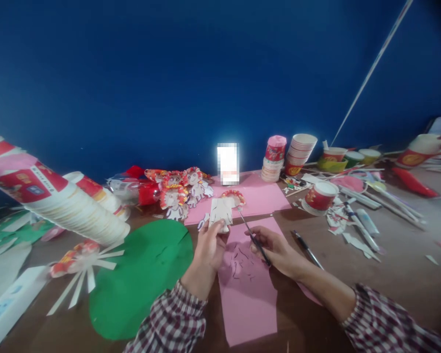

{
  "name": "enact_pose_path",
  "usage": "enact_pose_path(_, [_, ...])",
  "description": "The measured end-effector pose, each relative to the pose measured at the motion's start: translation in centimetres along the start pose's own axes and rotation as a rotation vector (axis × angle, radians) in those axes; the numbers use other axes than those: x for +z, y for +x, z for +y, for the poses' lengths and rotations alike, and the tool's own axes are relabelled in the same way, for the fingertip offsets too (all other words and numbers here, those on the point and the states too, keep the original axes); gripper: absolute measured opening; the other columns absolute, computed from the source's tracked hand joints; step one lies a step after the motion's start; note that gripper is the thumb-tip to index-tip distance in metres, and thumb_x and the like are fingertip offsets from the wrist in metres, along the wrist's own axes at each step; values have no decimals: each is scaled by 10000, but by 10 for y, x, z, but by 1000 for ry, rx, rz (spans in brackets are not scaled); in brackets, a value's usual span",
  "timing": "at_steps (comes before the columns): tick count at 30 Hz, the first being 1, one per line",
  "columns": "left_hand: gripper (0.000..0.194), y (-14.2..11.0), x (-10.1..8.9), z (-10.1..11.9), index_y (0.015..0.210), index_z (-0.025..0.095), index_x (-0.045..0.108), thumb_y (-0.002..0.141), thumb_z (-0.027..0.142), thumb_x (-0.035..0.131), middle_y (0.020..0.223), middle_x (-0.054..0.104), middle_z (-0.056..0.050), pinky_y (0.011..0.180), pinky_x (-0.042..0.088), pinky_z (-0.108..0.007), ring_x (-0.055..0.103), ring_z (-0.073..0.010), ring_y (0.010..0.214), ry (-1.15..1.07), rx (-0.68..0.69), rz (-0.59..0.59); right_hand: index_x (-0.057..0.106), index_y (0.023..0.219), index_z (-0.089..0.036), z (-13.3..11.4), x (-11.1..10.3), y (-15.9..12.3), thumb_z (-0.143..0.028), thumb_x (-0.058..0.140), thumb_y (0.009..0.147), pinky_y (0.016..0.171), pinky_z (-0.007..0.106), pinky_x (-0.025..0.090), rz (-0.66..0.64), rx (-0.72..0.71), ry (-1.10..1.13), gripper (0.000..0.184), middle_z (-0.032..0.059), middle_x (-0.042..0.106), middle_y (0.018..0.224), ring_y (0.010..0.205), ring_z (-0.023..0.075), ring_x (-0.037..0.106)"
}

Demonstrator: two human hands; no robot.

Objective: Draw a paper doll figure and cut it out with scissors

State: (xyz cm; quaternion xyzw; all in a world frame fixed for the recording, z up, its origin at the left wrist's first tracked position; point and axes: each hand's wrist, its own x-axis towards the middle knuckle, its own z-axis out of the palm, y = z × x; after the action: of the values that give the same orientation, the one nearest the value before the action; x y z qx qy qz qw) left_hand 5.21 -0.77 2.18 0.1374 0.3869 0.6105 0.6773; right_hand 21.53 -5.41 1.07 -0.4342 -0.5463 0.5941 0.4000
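My left hand [210, 247] pinches the lower edge of a small white paper piece [220, 210] with dark lines drawn on it. My right hand [274, 247] is closed around dark-handled scissors [255, 238], seen edge-on. Their thin tips point up and left, close to the paper's right side. Whether the blades are apart is too blurred to tell. Below the hands lies a narrow pink sheet [248, 304] with dark pen strokes. A red and yellow trimmed half-round paper piece [233, 197] sits just behind the white paper.
A green paper shape [139, 289] and tilted stacked paper cups [77, 211] are at left. Behind are paper figures [193, 184] and a cup stack [300, 149]. At right lie a pen [306, 249], a paper cup [320, 196] and scraps [340, 215]. A blue wall [169, 73] rises behind.
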Motion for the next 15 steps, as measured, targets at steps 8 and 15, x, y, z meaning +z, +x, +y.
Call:
enact_pose_path(8, [187, 1, -2, -1, 725, 146, 621, 582, 79, 720, 664, 634, 18, 574, 493, -190, 579, -75, 572, 24, -14, -14, 492, 980, -179, -5, 6, 0, -386, 655, 744, 470, 198, 335, -1, 2, -12, 354, -42, 466, 664, 555, 84, 419])
enact_pose_path(15, [196, 2, -3, 1, 723, 142, 607, 583, 42, 699, 680, 641, 5, 541, 501, -159, 599, -78, 584, 5, -24, 16, 525, 938, -185, -13, 8, -2, -252, 662, 702, 503, 203, 378, 48, -29, -44, 281, -34, 510, 670, 588, 97, 469])
